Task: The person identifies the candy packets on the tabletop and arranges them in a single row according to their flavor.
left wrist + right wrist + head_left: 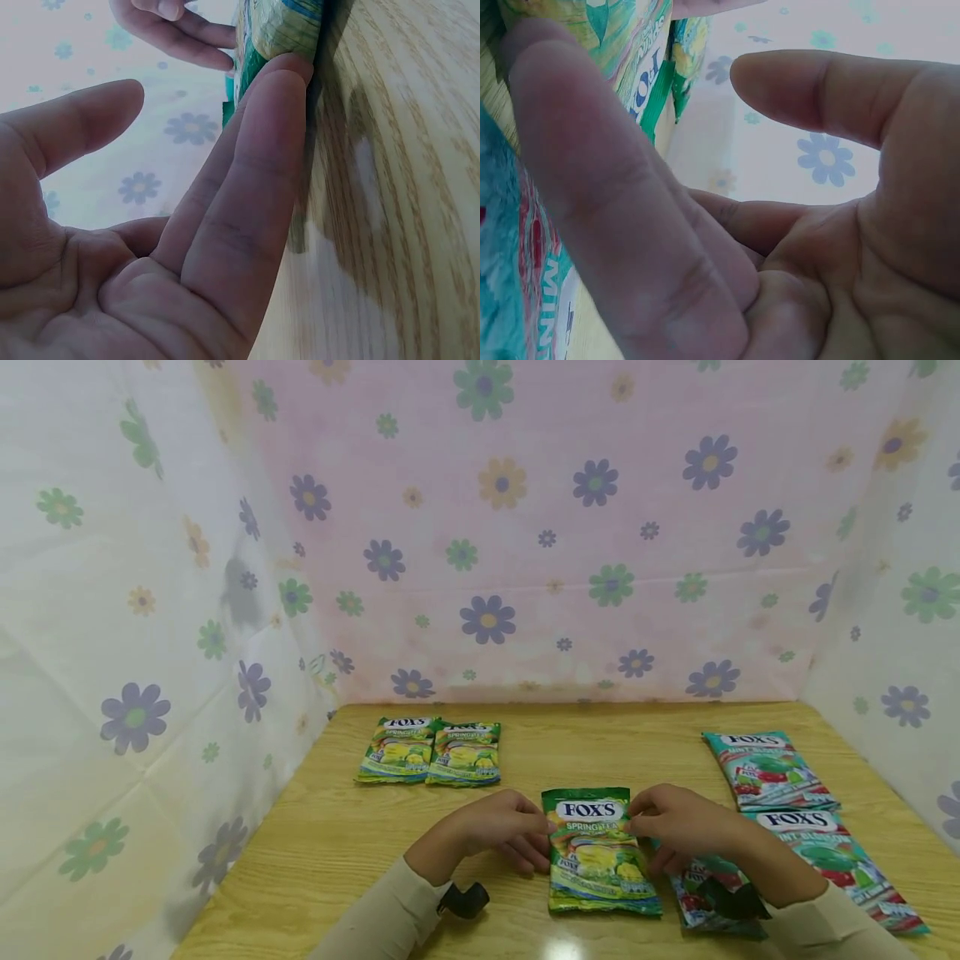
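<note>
A green FOX'S Spring Tea candy packet (596, 856) lies face up near the front of the table, between both hands. My left hand (495, 828) is at its left side; in the left wrist view the straight fingertips (274, 97) meet the packet's edge, thumb held apart. My right hand (686, 827) is at the opposite side, where the right wrist view has extended fingers (585, 142) against the packet and the thumb away from it. Under the right hand and wrist lies a teal Mint candy packet (693, 906), partly covered.
Two more green Spring Tea packets (463, 760) lie side by side at the back left, slightly overlapping. Two teal Mint packets (772, 772) (843, 860) lie in a column on the right. Flowered cloth (525, 543) walls the wooden table (337, 835) at the back and sides.
</note>
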`<state>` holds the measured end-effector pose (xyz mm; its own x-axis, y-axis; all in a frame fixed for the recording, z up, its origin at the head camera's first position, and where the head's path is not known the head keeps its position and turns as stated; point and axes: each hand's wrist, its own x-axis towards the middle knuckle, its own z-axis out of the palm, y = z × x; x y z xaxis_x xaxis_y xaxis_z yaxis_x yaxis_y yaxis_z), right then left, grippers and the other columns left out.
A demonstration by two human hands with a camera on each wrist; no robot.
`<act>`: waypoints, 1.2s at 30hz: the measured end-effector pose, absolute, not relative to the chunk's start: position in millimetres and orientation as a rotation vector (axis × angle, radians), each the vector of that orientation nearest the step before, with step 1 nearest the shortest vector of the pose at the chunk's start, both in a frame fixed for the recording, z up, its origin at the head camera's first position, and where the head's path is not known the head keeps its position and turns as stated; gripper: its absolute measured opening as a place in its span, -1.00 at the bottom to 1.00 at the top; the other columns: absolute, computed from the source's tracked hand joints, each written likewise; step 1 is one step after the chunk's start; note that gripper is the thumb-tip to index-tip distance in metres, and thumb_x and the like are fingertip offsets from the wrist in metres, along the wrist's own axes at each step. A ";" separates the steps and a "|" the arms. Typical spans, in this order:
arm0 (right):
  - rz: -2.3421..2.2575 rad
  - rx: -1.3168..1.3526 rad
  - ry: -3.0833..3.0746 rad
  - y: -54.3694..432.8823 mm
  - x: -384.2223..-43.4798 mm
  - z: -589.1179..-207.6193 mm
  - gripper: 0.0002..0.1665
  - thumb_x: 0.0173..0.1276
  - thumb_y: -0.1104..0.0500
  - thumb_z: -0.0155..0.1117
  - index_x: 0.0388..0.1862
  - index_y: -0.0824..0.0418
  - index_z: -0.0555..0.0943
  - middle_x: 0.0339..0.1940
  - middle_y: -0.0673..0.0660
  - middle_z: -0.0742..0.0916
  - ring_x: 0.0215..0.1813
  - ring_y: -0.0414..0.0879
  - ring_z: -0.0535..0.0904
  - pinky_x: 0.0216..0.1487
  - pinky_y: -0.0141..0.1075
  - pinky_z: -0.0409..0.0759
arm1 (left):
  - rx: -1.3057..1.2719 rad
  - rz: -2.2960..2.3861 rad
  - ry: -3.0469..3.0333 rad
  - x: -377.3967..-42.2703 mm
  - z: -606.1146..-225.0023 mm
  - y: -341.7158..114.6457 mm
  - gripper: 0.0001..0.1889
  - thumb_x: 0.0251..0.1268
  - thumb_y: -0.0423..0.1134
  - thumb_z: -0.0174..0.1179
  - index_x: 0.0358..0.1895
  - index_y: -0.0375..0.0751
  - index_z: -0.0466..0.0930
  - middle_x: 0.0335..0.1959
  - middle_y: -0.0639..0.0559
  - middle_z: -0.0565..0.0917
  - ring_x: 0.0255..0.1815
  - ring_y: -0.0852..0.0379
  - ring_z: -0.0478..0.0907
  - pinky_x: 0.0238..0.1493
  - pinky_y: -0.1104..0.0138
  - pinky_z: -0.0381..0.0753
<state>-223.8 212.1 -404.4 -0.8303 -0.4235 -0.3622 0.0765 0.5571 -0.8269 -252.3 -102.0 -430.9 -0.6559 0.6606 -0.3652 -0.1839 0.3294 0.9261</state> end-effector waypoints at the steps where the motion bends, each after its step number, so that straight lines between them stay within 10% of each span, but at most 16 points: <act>1: -1.243 -0.284 2.254 212.2 -223.6 -404.3 -0.29 0.55 0.01 0.26 0.41 0.52 0.38 0.31 0.47 0.58 -0.32 0.16 0.79 -0.30 -0.03 0.79 | 0.420 1.418 1.837 -252.3 -430.7 -102.2 -0.62 0.52 -0.07 0.21 0.07 -0.36 0.67 -0.13 -0.24 0.79 -0.18 -0.11 0.82 -0.24 0.15 0.83; 36: -1.382 -0.358 2.238 211.7 -224.5 -384.4 -0.26 0.60 0.03 0.19 0.47 0.56 0.31 0.27 0.41 0.65 -0.21 0.16 0.79 -0.25 0.00 0.80 | 0.444 1.510 1.877 -253.7 -411.0 -110.5 -0.57 0.53 -0.09 0.20 0.21 -0.38 0.58 -0.09 -0.26 0.74 -0.12 -0.20 0.80 -0.10 0.01 0.81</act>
<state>-224.5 211.7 -384.4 -0.8494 -0.4580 -0.2623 0.0297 0.4548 -0.8901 -253.7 -110.5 -411.0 -0.7114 0.6396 -0.2912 -0.1475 0.2693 0.9517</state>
